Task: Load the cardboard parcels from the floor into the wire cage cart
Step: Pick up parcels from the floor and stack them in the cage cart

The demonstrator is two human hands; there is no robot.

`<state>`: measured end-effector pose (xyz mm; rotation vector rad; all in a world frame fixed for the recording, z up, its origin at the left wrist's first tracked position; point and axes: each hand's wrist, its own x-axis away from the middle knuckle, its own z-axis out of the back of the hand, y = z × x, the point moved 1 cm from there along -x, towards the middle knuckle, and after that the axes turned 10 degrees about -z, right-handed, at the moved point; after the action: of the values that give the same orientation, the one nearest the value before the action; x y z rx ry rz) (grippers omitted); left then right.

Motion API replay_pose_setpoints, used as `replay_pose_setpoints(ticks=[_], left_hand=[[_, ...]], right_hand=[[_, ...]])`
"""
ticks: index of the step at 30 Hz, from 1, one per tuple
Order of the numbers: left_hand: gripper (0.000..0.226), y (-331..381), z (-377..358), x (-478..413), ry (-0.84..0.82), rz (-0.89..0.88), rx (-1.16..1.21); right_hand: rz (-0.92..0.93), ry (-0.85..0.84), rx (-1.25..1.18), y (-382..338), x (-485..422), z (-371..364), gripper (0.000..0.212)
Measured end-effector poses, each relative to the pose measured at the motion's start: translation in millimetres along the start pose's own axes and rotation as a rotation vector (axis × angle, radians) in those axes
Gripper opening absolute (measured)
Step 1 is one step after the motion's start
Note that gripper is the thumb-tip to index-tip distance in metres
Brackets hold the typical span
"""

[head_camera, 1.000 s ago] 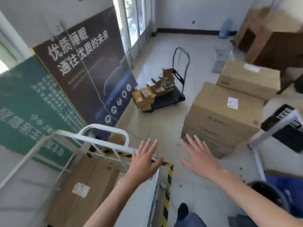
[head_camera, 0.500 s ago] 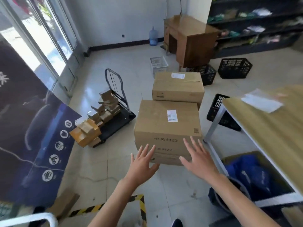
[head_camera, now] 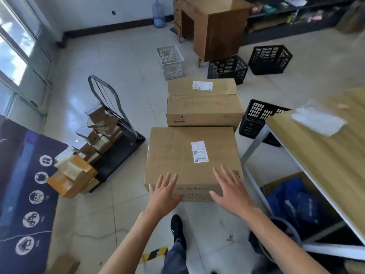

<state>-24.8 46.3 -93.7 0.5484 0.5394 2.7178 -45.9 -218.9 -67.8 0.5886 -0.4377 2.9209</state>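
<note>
A large cardboard parcel with a white label lies on the floor straight ahead, stacked on another box whose edge shows beneath it. A second large parcel sits right behind it. My left hand is spread over the near left corner of the front parcel, fingers apart and holding nothing. My right hand hovers open over its near right corner. Whether either palm touches the cardboard I cannot tell. The wire cage cart is out of view.
A black platform trolley piled with several small boxes stands to the left. A wooden table is at the right, blue bags beneath it. Black crates and a white basket lie farther back near a wooden desk.
My view swung right, away from the white cage cart, and I stepped closer to the parcels. Both open hands now reach over the front parcel's near edge.
</note>
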Motion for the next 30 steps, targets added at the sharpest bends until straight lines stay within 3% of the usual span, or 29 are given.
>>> replay_pose_setpoints(ticks=[3, 9, 14, 19, 23, 26, 30], left_hand=[[0.085, -42.7, 1.8, -47.5, -0.07, 0.009, -0.052], [0.097, -107.1, -3.9, -110.4, -0.219, 0.206, 0.057], [0.119, -145.6, -9.2, -136.0, -0.181, 0.431, 0.258], [0.13, -164.2, -27.0, -148.3, -0.23, 0.442, 0.407], [0.14, -172.0, -30.6, -150.8, -0.077, 0.476, 0.659], [0.118, -175.6, -39.0, -151.5, 0.059, 0.651, 0.86], [0.07, -164.0, -41.5, -151.8, 0.161, 0.686, 0.858]], right_hand=[[-0.05, -0.098, 0.056, -0.4, -46.2, -13.5, 0.087], [-0.248, -0.251, -0.01, 12.9, -111.7, -34.1, 0.09], [-0.407, -0.263, -0.057, 38.5, -147.8, -43.7, 0.096], [-0.477, -0.26, -0.101, 75.7, -174.4, -44.6, 0.093], [-0.625, -0.182, -0.325, 95.0, -181.1, -45.4, 0.104], [-0.738, -0.166, -0.509, 105.4, -191.4, -56.5, 0.117], [-0.756, -0.197, -0.537, 111.2, -206.0, -58.5, 0.113]])
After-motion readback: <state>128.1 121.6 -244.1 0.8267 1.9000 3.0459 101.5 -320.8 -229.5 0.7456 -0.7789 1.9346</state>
